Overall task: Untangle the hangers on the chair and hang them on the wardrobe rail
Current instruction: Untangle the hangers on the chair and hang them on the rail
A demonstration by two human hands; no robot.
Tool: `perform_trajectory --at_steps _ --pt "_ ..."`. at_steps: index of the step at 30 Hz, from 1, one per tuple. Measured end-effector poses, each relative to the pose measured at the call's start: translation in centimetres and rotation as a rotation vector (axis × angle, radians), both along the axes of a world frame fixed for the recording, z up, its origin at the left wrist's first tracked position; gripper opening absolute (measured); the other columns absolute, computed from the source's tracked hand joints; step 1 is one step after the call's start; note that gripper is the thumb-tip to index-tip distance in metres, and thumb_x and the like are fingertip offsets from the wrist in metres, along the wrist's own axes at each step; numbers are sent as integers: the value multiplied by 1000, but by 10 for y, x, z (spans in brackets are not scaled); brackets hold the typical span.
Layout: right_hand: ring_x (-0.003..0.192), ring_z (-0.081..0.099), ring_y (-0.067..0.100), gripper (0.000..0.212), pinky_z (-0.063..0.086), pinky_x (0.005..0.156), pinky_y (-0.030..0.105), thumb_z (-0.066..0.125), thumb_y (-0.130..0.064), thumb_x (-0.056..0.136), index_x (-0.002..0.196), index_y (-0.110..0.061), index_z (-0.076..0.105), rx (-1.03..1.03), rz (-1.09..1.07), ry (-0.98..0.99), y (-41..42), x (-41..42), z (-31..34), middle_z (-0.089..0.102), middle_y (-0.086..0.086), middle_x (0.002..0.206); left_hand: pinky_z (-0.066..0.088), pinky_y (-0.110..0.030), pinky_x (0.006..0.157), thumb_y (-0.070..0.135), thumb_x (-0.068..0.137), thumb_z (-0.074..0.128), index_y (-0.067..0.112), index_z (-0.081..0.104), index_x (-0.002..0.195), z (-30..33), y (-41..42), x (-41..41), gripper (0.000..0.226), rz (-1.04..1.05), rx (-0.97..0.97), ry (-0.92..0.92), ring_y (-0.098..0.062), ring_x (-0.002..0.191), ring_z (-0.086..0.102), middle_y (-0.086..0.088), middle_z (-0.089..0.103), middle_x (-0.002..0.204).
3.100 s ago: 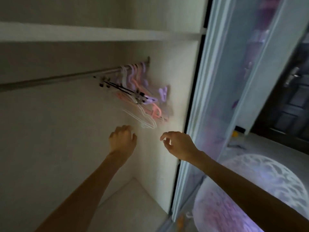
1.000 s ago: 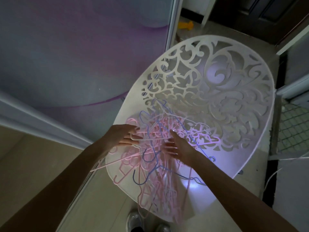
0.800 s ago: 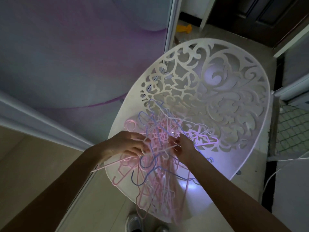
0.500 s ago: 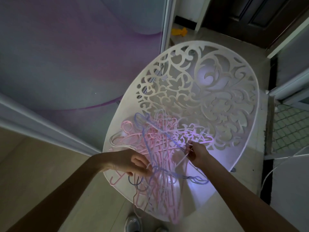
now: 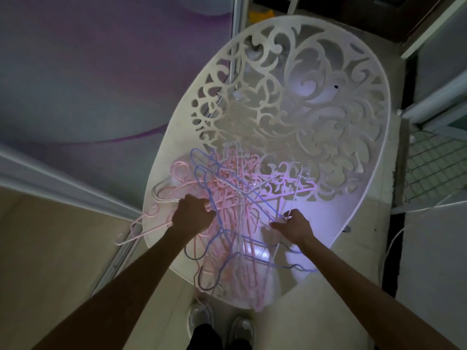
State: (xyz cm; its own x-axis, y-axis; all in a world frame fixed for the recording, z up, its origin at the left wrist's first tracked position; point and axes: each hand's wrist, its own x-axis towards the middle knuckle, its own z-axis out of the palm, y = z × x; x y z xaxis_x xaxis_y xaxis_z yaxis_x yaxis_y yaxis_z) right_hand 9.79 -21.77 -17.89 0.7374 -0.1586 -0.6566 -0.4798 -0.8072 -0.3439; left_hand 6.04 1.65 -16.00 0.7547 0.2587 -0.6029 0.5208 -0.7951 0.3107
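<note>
- Hangers (image 5: 235, 198), thin plastic ones in pink, blue and white, lie in a tangled heap on the seat of a white chair (image 5: 328, 102) with a scroll-cut openwork shell.
- Left hand (image 5: 193, 215) sits at the heap's left side, knuckles up and fingers curled down into the pink hangers; it grips them there.
- Right hand (image 5: 293, 227) is at the heap's right side, thumb and fingers pinched on thin white and blue hanger wires.
- Several pink hangers (image 5: 141, 228) stick out past the seat's left edge, their ends over the floor.
- One blue hanger (image 5: 206, 276) hangs over the near edge of the seat, hook end down.
- Sliding wardrobe door (image 5: 101, 72), grey with purple swirls, stands left of the chair; its pale frame runs diagonally below it.
- Two shoes (image 5: 222, 322) show at the bottom, just under the chair's near edge.
- Yellow object (image 5: 260, 16) lies on the floor beyond the chair.
</note>
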Motion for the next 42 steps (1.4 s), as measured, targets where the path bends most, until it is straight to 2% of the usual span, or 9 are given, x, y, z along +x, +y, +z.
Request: perform_trajectory --at_steps 3,8,12,17,24,29,35,37,42 --pt "117 50 31 35 39 95 36 55 -35 89 112 -9 53 -244 230 -67 2 -7 5 56 13 118 42 -37 100 47 88 53 17 56 127 -2 -5 5 49 -12 63 10 -29 122 46 -13 50 130" --pt "105 57 38 24 44 84 37 45 -25 95 107 -4 47 -165 144 -121 1 -14 9 60 19 110 41 -28 102 24 81 70 21 69 110 -6 1 10 29 254 -252 -154 -17 114 59 -5 63 125" --pt "81 54 28 13 38 77 33 45 -20 96 91 -10 38 124 65 -13 -11 -3 12 56 13 88 46 -4 66 0 87 58 16 68 112 12 -1 15 32 514 -741 -220 11 63 62 -8 58 115" --pt "57 29 15 35 25 52 25 44 -3 93 61 -16 36 356 62 22 -17 17 46 36 5 63 50 -46 91 43 96 41 41 38 134 62 12 12 38 518 -1265 159 -30 110 63 -3 60 125" --pt "60 39 9 27 33 58 21 46 -10 93 66 -15 47 393 -36 274 -15 22 105 46 1 68 27 -42 111 67 87 29 20 49 136 108 8 -1 71 722 -1495 198 -20 127 49 2 58 133" --pt "63 45 9 30 35 58 22 39 -10 94 67 -11 51 465 -63 264 5 12 167 53 1 73 48 -50 92 56 81 49 40 46 132 168 -15 -15 53 777 -1918 37 -26 123 55 0 51 140" --pt "71 46 11 19 37 67 25 47 -11 92 75 -14 53 543 -168 166 -3 -3 227 53 -1 79 47 -18 46 0 87 52 39 45 130 221 -44 -21 58 720 -1615 -270 -5 46 56 4 66 76" --pt "64 45 13 19 41 60 24 46 -12 94 76 -14 50 541 -253 144 -13 -5 250 49 1 75 38 -13 37 5 71 66 38 56 120 248 -35 -20 60 698 -1676 -222 -4 39 49 6 64 65" --pt "30 39 6 14 40 35 14 35 -16 100 103 -8 46 574 -166 236 -27 -16 297 54 9 67 31 -9 34 0 98 28 36 39 127 309 -12 -17 48 498 -1424 -84 -3 31 38 9 52 51"
